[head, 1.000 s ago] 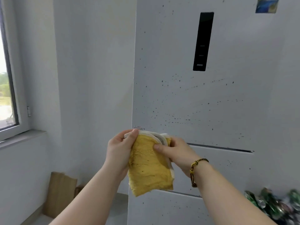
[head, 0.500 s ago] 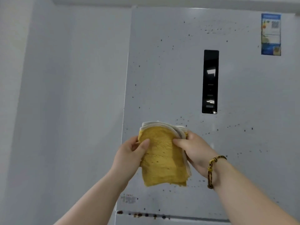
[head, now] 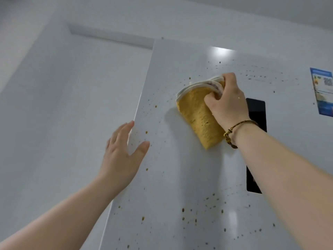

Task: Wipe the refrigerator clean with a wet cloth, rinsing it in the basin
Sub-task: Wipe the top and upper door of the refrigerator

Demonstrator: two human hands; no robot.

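Note:
The white refrigerator door [head: 180, 177] fills the right of the head view and is speckled with brown spots. My right hand [head: 228, 103] grips a folded yellow cloth [head: 196, 116] with a white edge and presses it flat against the upper part of the door. My left hand [head: 122, 156] is spread open near the door's left edge, holding nothing. The basin is out of sight.
A black display panel [head: 255, 141] runs down the door, partly behind my right wrist. A blue sticker [head: 323, 92] sits at the door's upper right. A white wall [head: 63, 114] stands left of the fridge.
My left hand has let go of the cloth and opened. My right hand has lifted the cloth up onto the upper door. My view has tilted upward.

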